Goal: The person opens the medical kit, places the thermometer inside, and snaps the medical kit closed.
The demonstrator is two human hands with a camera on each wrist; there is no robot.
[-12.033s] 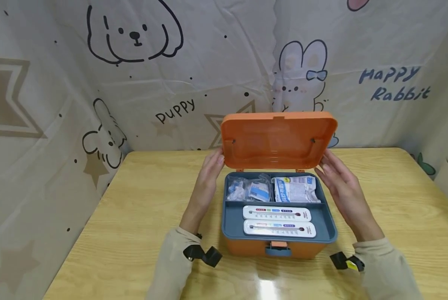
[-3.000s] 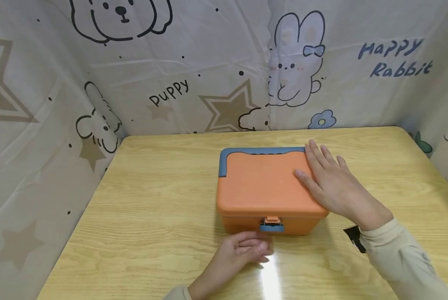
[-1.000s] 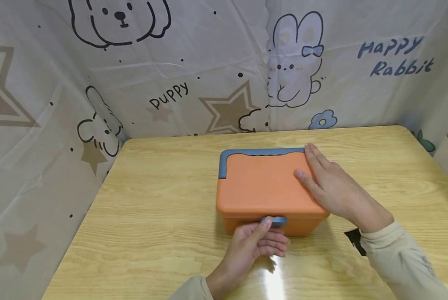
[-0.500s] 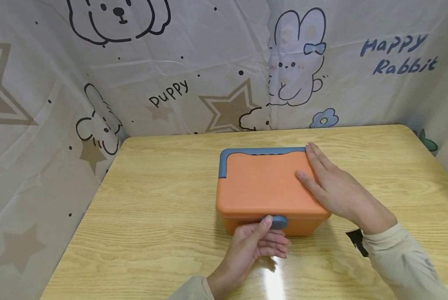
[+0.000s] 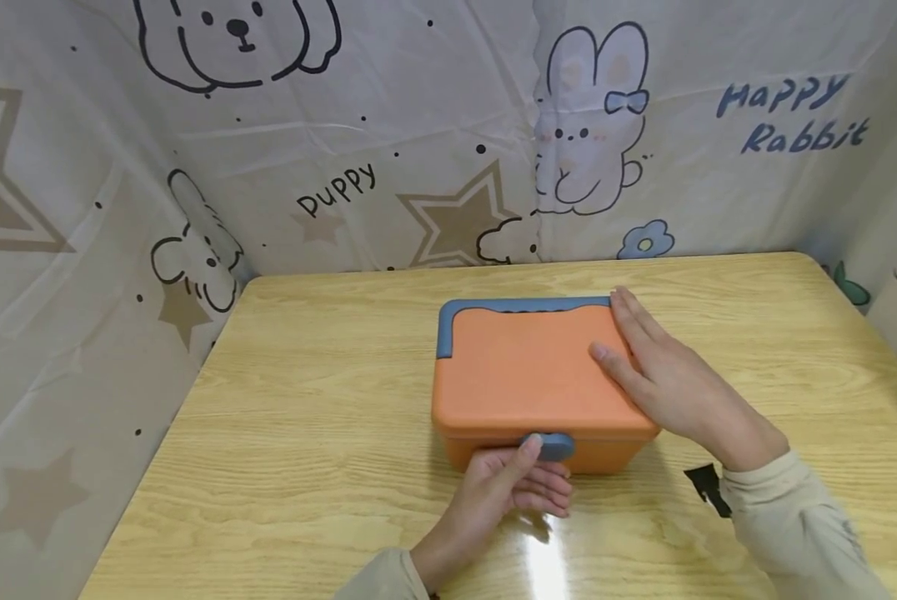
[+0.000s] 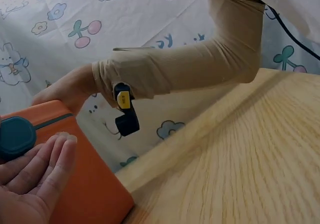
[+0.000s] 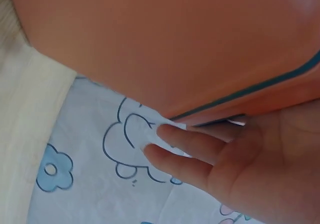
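Note:
An orange medicine box [image 5: 523,371] with its lid down stands on the table, a blue carrying handle [image 5: 531,306] folded flat along its back edge. At the front is a blue latch [image 5: 559,447], now lying up against the lid seam. My left hand [image 5: 489,500] has its thumb on the left end of this latch, and the other fingers [image 6: 37,171] extend loosely below it. My right hand [image 5: 674,387] rests flat along the lid's right side, thumb on top. In the right wrist view its fingers [image 7: 195,146] reach along the lid edge.
The wooden table [image 5: 306,400] extends around the box. A printed cloth [image 5: 388,100] with cartoon animals hangs behind and at the sides. A black strap device [image 5: 707,490] is on the right sleeve.
Earlier the lid stood up over gauze packs and two thermometers; it came down afterwards. My left hand moved up to the latch, which swung up. Over the last half second both hands stay put.

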